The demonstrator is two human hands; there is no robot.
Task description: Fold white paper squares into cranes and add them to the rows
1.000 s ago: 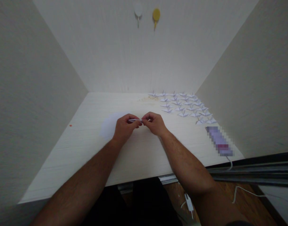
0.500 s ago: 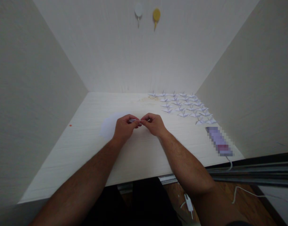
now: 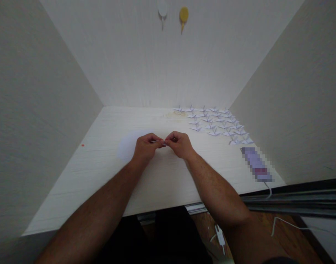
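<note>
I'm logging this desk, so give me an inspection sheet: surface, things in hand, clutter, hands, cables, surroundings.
Surface: pale wood-grain table, brownish stain near the back, small red spot at left.
Job's things: small folded white paper piece pinched at centre; rows of small white paper cranes at far right.
Clutter: pale round sheet left of centre; pixelated purple oblong at the right edge.
Grippers: left hand and right hand each pinch the paper piece.
Cables: white cable from the oblong; white lead on the floor.
Surroundings: plain walls on three sides; white hook and yellow hook on the back wall.
</note>
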